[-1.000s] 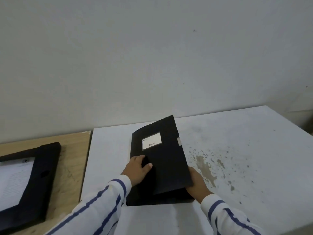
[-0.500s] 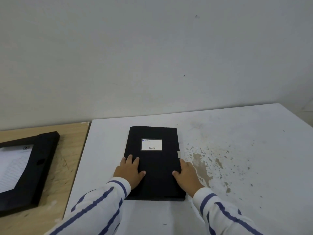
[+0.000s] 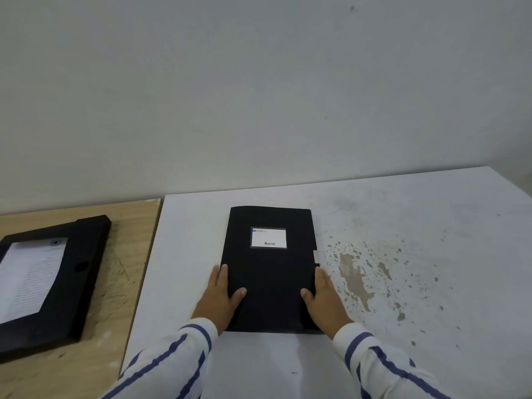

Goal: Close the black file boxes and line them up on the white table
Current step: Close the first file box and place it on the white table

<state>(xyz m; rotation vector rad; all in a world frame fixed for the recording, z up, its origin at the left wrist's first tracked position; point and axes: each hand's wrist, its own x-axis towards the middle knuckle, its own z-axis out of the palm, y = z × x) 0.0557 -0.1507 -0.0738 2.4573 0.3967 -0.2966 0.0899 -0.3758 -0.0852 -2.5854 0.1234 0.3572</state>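
Observation:
A closed black file box (image 3: 270,272) with a white label lies flat on the white table (image 3: 403,214), its long side pointing at the wall. My left hand (image 3: 220,298) grips its left edge, thumb on the lid. My right hand (image 3: 325,300) grips its right edge the same way, just below the small closing tab. A second black file box (image 3: 72,280) lies open on the wooden table at the left, with printed paper showing inside it.
The wooden table (image 3: 115,283) butts against the white table's left edge. A plain wall (image 3: 259,96) stands right behind both tables. Brown stains (image 3: 354,272) speckle the white top to the right of the closed box.
The box's lid, lifted and tilted a second ago, now lies flat and shut. The box has been squared up on the table, and both hands have slid to its side edges.

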